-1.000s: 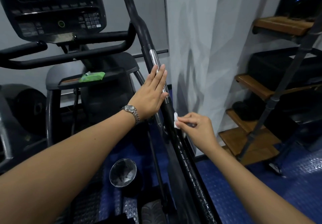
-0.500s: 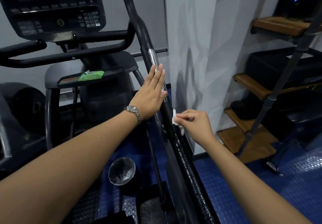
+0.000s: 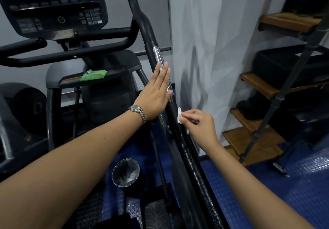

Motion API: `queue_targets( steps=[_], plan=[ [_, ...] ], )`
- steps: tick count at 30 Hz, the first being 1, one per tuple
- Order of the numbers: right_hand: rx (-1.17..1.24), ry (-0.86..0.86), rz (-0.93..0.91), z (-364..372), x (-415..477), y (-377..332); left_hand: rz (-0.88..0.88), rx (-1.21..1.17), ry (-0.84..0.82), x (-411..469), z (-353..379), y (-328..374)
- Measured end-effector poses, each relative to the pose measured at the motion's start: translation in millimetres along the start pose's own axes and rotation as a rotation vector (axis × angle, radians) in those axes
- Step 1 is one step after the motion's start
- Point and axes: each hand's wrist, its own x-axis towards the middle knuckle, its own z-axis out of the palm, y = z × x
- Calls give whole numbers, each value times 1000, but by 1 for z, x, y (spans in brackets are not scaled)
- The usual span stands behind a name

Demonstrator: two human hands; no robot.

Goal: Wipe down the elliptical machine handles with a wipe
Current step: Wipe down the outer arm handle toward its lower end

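Observation:
The elliptical's long black moving handle (image 3: 191,159) runs diagonally from top centre to the bottom, with a chrome sensor strip (image 3: 158,56) partway up. My left hand (image 3: 154,95), wristwatch on, lies flat with straight fingers pressed against the handle's left side over the chrome strip. Just below it, my right hand (image 3: 201,123) pinches a small white wipe (image 3: 179,115) and holds it against the handle's right side. The black fixed handlebars (image 3: 74,56) curve under the console at the left.
The console (image 3: 53,6) is at top left. A green wipes pack (image 3: 93,74) lies on the machine's tray. A small metal bin (image 3: 126,172) with used wipes stands on the blue floor below. A white wall and wooden stairs (image 3: 249,136) are close on the right.
My right hand with the wipe has slid a short way up the handle toward the chrome strip. My left hand stays flat on the handle.

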Motion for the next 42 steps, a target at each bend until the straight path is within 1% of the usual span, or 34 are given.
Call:
queue_targets(
  steps=[3,5,8,9,11,13,15,17,19,20,23,24,29,30,33,34,37,39,41,42],
  plan=[
    [-167,-43,-249,-6,-16,3,11,16,-3,0,0,-1],
    [-230,-73,-372,-9,-11,4,14,19,6,0,-1,-1],
    [-241,-69,-424,-7,9,-1,16,11,12,0,-1,0],
    [-252,-92,-438,-6,10,-2,16,15,9,0,-1,-1],
    [-309,-212,-475,-9,3,0,26,26,4,0,0,-2],
    [-356,-380,-480,-18,-7,2,27,32,-1,0,1,-3],
    [-376,-450,-460,-23,1,1,24,30,4,1,0,-2],
    [-381,-408,-452,-20,15,-6,17,31,-6,1,0,-3],
    [-410,-332,-490,-12,19,-8,16,41,-11,1,0,-2],
    [-435,-331,-499,-7,14,-7,23,44,-9,1,0,-3],
    [-482,-454,-470,-12,-3,-2,41,48,-7,0,1,-5],
    [-492,-466,-460,-15,-1,-3,46,49,0,0,1,-5],
    [-571,-320,-474,0,14,-14,59,-21,6,1,0,-9],
    [-588,-330,-480,1,8,-13,75,-40,5,0,-1,-12],
    [-606,-449,-458,-11,-6,-9,121,-78,-3,0,-2,-20],
    [-611,-443,-451,-13,-4,-9,127,-85,2,0,-2,-22],
    [-620,-325,-467,-3,7,-16,119,-93,19,0,0,-20],
    [-657,-293,-499,8,2,-19,109,-82,26,-1,0,-18],
    [-700,-344,-516,6,-9,-11,108,-75,19,-1,-2,-18],
    [-685,-371,-494,0,-12,-6,106,-77,13,-1,-2,-19]
  ],
)
